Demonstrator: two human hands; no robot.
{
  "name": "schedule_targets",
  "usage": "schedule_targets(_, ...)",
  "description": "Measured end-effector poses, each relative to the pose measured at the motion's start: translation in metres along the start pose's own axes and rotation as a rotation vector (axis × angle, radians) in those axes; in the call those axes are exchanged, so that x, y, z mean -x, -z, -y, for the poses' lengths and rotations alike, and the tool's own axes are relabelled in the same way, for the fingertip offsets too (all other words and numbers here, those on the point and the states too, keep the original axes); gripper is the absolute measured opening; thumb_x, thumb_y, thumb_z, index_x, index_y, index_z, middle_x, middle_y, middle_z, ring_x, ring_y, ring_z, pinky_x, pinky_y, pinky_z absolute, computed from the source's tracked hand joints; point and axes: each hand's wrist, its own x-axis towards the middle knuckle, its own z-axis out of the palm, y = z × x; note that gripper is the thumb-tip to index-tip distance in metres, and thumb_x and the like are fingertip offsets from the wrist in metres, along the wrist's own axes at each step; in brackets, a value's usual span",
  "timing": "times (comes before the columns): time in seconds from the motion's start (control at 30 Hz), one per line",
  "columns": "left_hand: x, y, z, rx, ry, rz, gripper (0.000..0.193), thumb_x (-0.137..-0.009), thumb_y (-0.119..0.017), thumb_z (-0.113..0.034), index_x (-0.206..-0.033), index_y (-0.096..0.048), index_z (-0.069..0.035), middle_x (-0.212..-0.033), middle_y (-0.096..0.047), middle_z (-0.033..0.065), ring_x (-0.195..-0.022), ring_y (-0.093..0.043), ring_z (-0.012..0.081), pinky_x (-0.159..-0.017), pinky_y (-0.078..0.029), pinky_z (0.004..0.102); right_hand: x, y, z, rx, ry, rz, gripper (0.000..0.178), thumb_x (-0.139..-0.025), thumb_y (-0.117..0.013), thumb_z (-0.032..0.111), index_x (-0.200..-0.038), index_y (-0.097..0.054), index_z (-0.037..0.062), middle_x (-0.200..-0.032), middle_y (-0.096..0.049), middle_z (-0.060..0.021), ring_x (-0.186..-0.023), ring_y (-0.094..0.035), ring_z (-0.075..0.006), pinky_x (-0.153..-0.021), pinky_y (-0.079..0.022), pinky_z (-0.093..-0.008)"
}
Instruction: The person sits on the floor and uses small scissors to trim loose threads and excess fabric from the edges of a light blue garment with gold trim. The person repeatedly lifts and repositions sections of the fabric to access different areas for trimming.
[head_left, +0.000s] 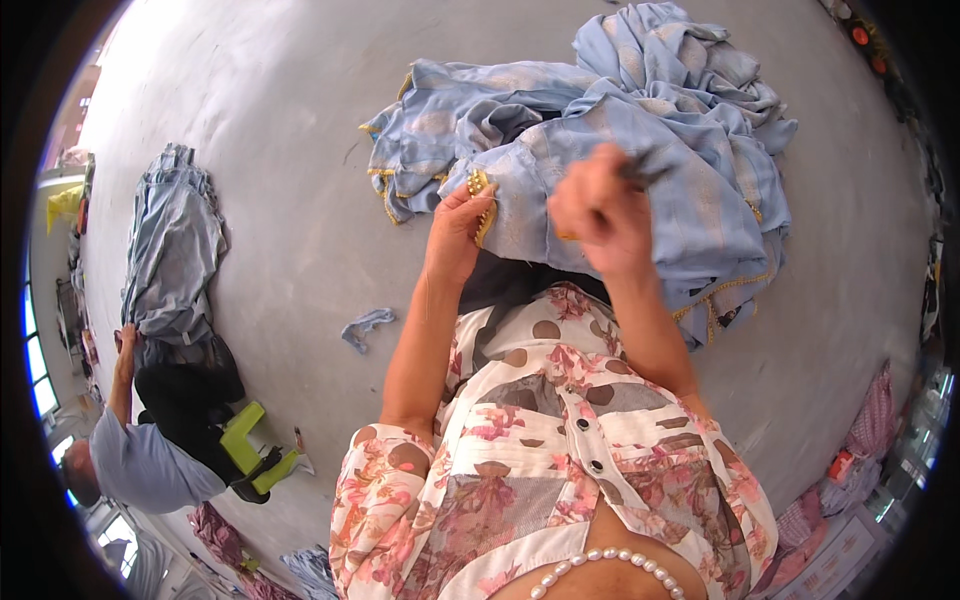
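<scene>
A large heap of light blue cloth (700,180) with gold beaded trim along its edges spreads across the floor in front of me and over my lap. My left hand (458,238) pinches one edge of it, where gold trim (482,215) shows above and beside the fingers. To the right, my right hand (605,215) is raised over the cloth and smeared by motion. Its fingers are curled round a small dark tool (650,168), too blurred to name. A bit of yellow shows below that hand.
A small blue cloth scrap (367,325) lies on the grey floor (300,230) to my left. Farther left, a person (155,465) by a green stool (245,450) handles grey-blue cloth (172,245). Pink checked cloth (870,425) and a pale box (845,555) are at lower right.
</scene>
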Motion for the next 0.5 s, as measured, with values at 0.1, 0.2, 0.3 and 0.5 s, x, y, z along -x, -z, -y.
schedule_targets(0.1,0.003,0.004,-0.002,0.054,-0.034,-0.106,0.026,-0.095,-0.047,-0.016,-0.114,-0.058,-0.003,-0.104,-0.064,0.0049,-0.093,-0.061,0.012,-0.081,-0.049,0.0266,-0.007,-0.015,0.054,0.021,0.12,0.279,0.022,-0.092,-0.057,0.021,-0.077,-0.048,0.0066,-0.058,-0.052,-0.0058,-0.043,-0.046,-0.0082,-0.039,-0.031,-0.0217)
schedule_targets(0.2,0.006,-0.003,-0.007,0.045,-0.026,-0.151,0.027,-0.095,-0.048,-0.019,-0.114,-0.058,-0.002,-0.103,-0.064,0.0035,-0.092,-0.061,0.0107,-0.081,-0.048,0.0262,-0.001,-0.008,0.045,0.729,-0.085,0.097,0.02,-0.089,-0.062,0.021,-0.096,-0.055,0.0038,-0.073,-0.062,-0.0087,-0.059,-0.062,-0.0167,-0.051,-0.047,-0.0242)
schedule_targets(0.3,0.006,-0.007,-0.015,-0.012,-0.046,-0.103,0.025,-0.094,-0.052,-0.021,-0.11,-0.06,-0.003,-0.099,-0.064,0.001,-0.086,-0.06,0.0076,-0.078,-0.048,0.0245,0.008,-0.006,0.013,1.502,-0.018,-0.072,0.032,-0.087,-0.063,0.032,-0.099,-0.055,0.0035,-0.077,-0.063,-0.0085,-0.066,-0.064,-0.018,-0.059,-0.051,-0.0274)
schedule_targets(0.5,0.01,-0.013,-0.02,0.002,-0.046,-0.049,0.025,-0.096,-0.05,-0.023,-0.107,-0.06,-0.003,-0.095,-0.064,0.0009,-0.083,-0.06,0.0068,-0.075,-0.047,0.0227,0.025,0.024,-0.006,1.533,-0.138,-0.128,0.027,-0.084,-0.066,0.026,-0.097,-0.055,0.0056,-0.074,-0.064,-0.0094,-0.066,-0.065,-0.0213,-0.059,-0.05,-0.0308)
